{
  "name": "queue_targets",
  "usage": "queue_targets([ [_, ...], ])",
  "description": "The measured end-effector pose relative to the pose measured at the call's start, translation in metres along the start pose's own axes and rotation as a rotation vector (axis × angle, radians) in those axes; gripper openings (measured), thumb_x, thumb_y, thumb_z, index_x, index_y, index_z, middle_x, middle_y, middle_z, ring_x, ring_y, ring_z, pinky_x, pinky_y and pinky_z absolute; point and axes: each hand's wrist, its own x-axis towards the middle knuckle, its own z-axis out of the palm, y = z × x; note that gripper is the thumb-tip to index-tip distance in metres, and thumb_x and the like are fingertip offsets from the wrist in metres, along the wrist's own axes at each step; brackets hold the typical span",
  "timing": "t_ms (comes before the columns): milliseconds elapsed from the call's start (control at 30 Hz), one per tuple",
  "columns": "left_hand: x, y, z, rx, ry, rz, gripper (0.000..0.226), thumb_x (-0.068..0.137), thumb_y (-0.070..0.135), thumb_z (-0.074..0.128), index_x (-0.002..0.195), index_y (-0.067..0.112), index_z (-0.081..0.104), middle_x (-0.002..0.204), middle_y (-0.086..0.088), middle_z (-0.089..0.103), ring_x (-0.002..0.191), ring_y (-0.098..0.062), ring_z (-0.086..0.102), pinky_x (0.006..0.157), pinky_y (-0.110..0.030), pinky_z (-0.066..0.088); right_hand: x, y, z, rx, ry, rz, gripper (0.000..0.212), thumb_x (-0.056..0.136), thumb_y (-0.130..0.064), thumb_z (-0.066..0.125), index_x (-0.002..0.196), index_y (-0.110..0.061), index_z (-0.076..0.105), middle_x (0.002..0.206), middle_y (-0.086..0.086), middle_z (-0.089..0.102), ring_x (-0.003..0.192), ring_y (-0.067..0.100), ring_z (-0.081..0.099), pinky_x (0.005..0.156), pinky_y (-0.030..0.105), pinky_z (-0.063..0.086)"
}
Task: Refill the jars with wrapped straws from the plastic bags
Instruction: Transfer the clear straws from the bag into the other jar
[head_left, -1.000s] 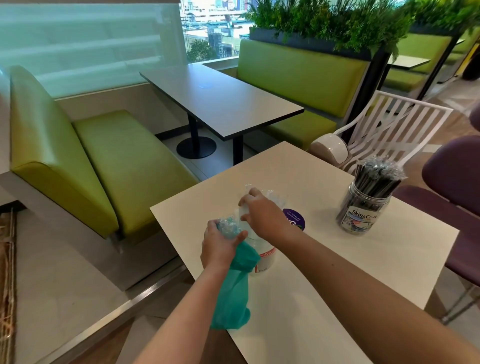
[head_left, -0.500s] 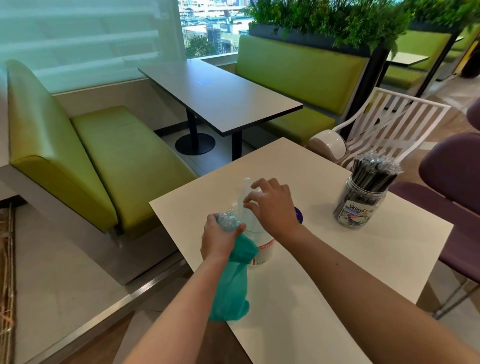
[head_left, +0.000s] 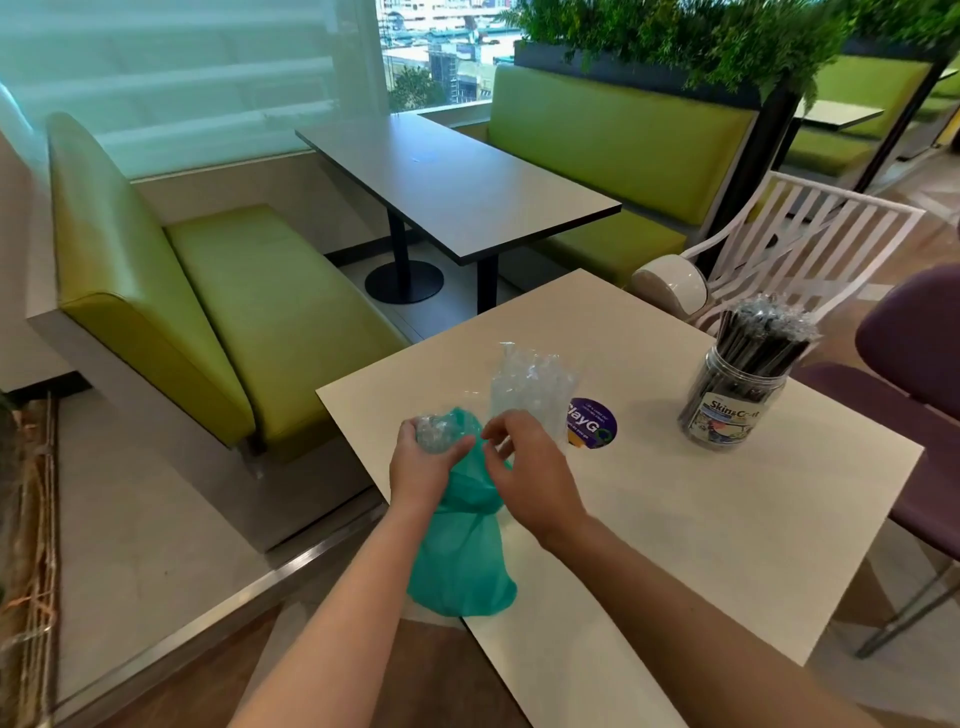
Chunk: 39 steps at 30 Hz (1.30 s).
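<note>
While my left hand (head_left: 423, 462) is clenched on the green plastic bag (head_left: 460, 551) at lower centre to keep its mouth up, my right hand (head_left: 524, 475) hovers, fingers curled but empty, before the clear-wrapped straws (head_left: 530, 387) just above, full jar (head_left: 732, 397) far right.

Bright window (head_left: 415, 47) daylight; soft shadows; wide-angle edge distortion.

Daylight comes through a blinded window (head_left: 171, 78) onto green benches (head_left: 249, 291) facing across a grey table (head_left: 452, 182) — city buildings show beyond. A white slatted chair (head_left: 810, 244), a purple chair (head_left: 914, 338) and a planter of ferns (head_left: 701, 36) stand to the right.
</note>
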Motion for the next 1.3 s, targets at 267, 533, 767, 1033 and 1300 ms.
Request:
queue_targets([
  [267,-0.022,0.002,-0.025,-0.187,-0.145,-0.009,0.056,0.076,0.024,0.082,0.123,0.019,0.053,0.111,-0.001,0.067,0.097,-0.017,0.067,0.074,-0.028,0.056,-0.006,0.002,0.009,0.053,-0.173,0.276,0.042,0.086,-0.033,0.07,0.124,-0.023,0.054,0.112,-0.004,0.059,0.1,0.01,0.059,0.084,0.028,0.056],
  [533,-0.035,0.005,-0.017,-0.288,-0.267,-0.022,0.051,0.073,0.02,0.082,0.117,0.019,0.057,0.112,-0.004,0.07,0.101,-0.021,0.068,0.088,-0.037,0.056,-0.007,0.006,0.002,0.153,-0.321,0.284,0.066,0.075,-0.034,0.081,0.132,-0.019,0.051,0.12,0.0,0.049,0.111,0.015,0.053,0.091,0.026,0.051],
  [767,-0.038,0.005,-0.01,-0.369,-0.35,-0.046,0.045,0.075,0.01,0.079,0.114,0.019,0.058,0.111,-0.008,0.071,0.101,-0.024,0.069,0.088,-0.039,0.057,-0.011,0.018,0.0,0.122,-0.258,0.291,0.038,0.086,-0.033,0.07,0.118,-0.017,0.056,0.11,0.0,0.049,0.099,0.013,0.053,0.082,0.021,0.049],
  [1033,-0.039,-0.002,-0.007,-0.356,-0.342,-0.063,0.046,0.075,0.01,0.079,0.115,0.017,0.06,0.111,-0.008,0.072,0.101,-0.024,0.07,0.086,-0.038,0.057,-0.015,0.023,-0.002,0.2,-0.415,0.36,0.041,0.096,-0.035,0.055,0.132,-0.019,0.043,0.129,0.003,0.042,0.121,0.02,0.046,0.106,0.041,0.044],
  [1300,-0.036,0.002,-0.003,-0.23,-0.234,0.018,0.03,0.084,0.021,0.076,0.107,0.026,0.058,0.105,0.0,0.07,0.094,-0.016,0.069,0.073,-0.026,0.058,-0.012,0.022,-0.014,0.219,-0.343,0.324,0.019,0.1,-0.025,0.048,0.113,-0.012,0.053,0.107,-0.002,0.047,0.102,0.009,0.05,0.08,0.011,0.044],
])
